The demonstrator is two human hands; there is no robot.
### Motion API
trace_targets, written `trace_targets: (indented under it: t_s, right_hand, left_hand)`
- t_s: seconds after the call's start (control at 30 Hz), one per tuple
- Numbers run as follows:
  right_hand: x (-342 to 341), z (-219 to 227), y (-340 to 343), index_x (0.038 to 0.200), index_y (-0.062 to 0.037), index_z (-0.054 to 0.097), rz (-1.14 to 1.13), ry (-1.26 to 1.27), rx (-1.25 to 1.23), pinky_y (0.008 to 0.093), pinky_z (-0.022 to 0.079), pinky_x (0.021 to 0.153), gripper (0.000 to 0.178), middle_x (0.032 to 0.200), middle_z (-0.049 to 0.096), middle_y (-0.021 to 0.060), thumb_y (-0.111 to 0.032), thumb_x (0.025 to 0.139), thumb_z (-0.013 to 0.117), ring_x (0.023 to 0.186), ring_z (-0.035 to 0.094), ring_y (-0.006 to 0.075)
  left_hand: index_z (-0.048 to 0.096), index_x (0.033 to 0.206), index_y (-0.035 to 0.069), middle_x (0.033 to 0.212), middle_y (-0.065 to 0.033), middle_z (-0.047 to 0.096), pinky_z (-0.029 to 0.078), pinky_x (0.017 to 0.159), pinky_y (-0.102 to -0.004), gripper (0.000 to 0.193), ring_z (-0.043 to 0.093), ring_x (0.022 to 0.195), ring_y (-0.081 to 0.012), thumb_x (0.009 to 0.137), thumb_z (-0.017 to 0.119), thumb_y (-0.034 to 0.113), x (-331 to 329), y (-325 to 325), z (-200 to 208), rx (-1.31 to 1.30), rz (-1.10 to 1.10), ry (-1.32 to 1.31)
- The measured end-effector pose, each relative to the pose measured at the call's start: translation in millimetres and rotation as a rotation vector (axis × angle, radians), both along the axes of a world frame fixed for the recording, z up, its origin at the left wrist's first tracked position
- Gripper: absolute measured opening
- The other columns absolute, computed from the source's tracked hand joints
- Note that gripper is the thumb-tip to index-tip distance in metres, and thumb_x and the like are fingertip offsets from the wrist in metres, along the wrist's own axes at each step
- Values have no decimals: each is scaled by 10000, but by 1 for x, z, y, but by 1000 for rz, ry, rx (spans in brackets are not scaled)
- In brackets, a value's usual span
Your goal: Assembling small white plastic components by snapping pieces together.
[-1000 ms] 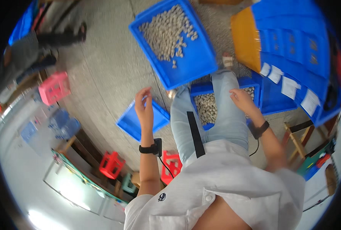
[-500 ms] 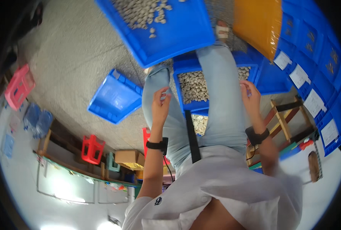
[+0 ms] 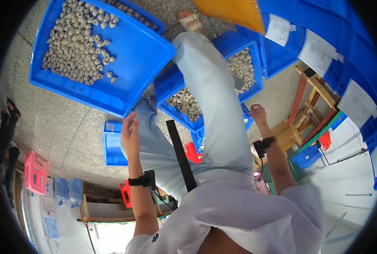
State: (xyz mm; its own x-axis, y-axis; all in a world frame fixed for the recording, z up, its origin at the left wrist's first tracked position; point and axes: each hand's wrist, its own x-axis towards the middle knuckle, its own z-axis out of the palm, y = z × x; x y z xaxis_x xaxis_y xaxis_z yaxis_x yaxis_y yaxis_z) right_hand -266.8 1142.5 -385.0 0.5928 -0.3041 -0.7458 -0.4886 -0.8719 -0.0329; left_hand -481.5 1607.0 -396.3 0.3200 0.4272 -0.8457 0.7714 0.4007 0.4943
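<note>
Your right leg [image 3: 209,80] hid the middle of the blue bin [image 3: 238,40] and some of its grey pieces [image 3: 244,63]. The big tray [image 3: 131,53] covered part of a second tray [image 3: 151,15] behind it, and the top edge cut off both. Your left hand [image 3: 130,134] and left leg [image 3: 154,139] blocked one end of the small tray [image 3: 114,148]. Too little showed of a red thing [image 3: 192,153] between your legs to name it. The top edge cut the yellow box [image 3: 231,10], the print on the papers [image 3: 317,51] was too small to read, and another person's legs [image 3: 11,161] faded into the dark left rim.
</note>
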Motion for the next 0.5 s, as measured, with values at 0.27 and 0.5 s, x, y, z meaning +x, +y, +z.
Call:
trace_targets:
  t_s: [0.27,0.5]
  right_hand:
    - [77,40,140,1149,-17,479,372,-125,313,322,345,898,364,1094,509,133,-273,911,378,1035,461,201]
    - [102,45,222,1307,-9,281,674,-222,132,326,254,986,538,1274,366,155,-246,870,487,1154,364,246]
  left_hand:
    - [557,1070,53,1059,-42,547,424,796,-255,241,520,939,-138,836,542,111,-14,-21,-14,60,154,20]
    - [531,1093,7,1070,-86,549,407,834,-268,268,527,957,-154,865,503,145,-5,-40,-29,-226,787,-152]
